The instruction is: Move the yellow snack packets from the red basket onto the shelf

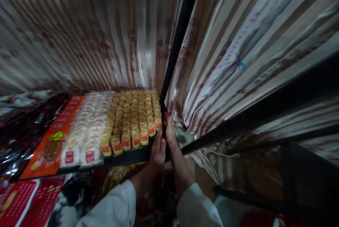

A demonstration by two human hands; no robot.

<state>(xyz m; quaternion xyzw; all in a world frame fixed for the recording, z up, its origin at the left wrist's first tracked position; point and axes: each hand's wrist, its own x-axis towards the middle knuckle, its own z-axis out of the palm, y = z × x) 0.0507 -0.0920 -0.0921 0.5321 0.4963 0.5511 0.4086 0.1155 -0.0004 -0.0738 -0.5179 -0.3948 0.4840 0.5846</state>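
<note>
Rows of small yellow packaged cakes (129, 138) with red labels stand at the right end of a black shelf (124, 158). My left hand (158, 151) is at the front right corner, its fingers stretched out against or very near the last packs. Past the shelf's end, my right hand (171, 133) reaches up alongside the edge with straight fingers; its fingertips are partly hidden by the dark rim. Neither hand shows anything gripped. Left of the yellow packs are white packaged cakes (90, 154) with pink-red labels.
A black upright post (180, 36) rises at the shelf's corner, and a dark bar (238, 114) slants off to the right. Striped sheeting (127, 36) hangs behind. Further left lie an orange package (50, 145) and dark glossy packs (31, 131). Red packaging (18, 198) shows below.
</note>
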